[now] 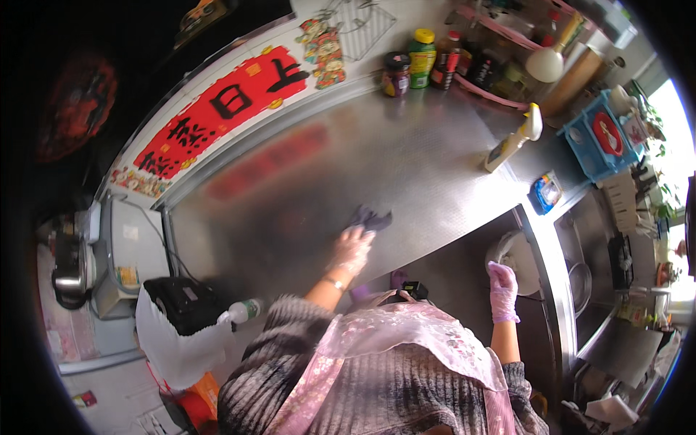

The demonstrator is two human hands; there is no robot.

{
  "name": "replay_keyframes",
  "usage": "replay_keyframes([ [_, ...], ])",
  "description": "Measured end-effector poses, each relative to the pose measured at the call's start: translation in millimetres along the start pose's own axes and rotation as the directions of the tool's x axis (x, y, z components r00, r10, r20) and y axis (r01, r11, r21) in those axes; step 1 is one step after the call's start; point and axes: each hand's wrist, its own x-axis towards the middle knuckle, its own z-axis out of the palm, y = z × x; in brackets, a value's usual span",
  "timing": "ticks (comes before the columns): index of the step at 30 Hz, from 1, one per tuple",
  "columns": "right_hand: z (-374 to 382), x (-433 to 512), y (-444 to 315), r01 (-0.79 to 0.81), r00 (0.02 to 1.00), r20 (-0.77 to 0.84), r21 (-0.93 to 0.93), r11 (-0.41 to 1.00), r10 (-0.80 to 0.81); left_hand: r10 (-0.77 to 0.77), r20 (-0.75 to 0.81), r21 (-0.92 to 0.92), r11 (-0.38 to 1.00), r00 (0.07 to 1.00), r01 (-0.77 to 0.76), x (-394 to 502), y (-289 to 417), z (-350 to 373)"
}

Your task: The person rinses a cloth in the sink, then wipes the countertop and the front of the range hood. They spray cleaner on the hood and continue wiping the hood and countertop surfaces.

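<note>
My left hand (352,250), in a thin see-through glove with a bracelet at its wrist, presses a crumpled dark purple-grey cloth (372,217) onto a stainless steel countertop (429,190). Its fingertips reach over the near part of the cloth. My right hand (503,291) wears a pinkish-purple glove and hangs beyond the counter's front edge. Those fingers are curled together, and no object shows in them. Below and behind it stands a pale round bin (526,274) with a bag-like liner. A spray bottle with a yellow-and-white head (514,140) stands near the counter's right end.
Several jars and bottles (422,58) line the back wall beside a pink-edged corner rack (492,92). A blue plastic basket (601,136) and a blue packet (545,193) are at right, near the sink (584,234). A grey appliance (133,239) and a plastic bottle (243,311) are at left.
</note>
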Motion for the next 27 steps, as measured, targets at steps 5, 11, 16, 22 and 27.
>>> replay_keyframes([
  [5,-5.7,7.2,-8.3,0.076,0.997,-0.011,-0.152,0.986,-0.078,-0.301,-0.447,-0.041,0.948,0.842,0.317,-45.0,-115.3,-30.8],
  [11,11.2,6.4,-26.2,0.054,0.998,0.046,-0.092,0.994,-0.05,-0.788,-0.187,-0.507,0.588,0.586,0.63,-11.9,-178.1,-62.3],
  [16,65.4,24.0,-49.8,0.094,0.941,0.329,-0.043,0.995,-0.074,-0.098,-0.388,-0.275,0.961,0.916,-0.014,10.8,-60.0,3.7],
  [22,135.5,62.5,-110.2,0.311,0.738,0.611,0.069,0.948,-0.286,-0.377,0.231,-0.972,-0.043,0.897,0.233,33.5,-21.4,-36.9],
  [27,187.2,74.9,-174.2,0.195,0.649,0.681,0.281,0.94,-0.338,-0.498,0.275,-0.847,-0.53,0.822,-0.038,28.9,-13.6,-100.3],
])
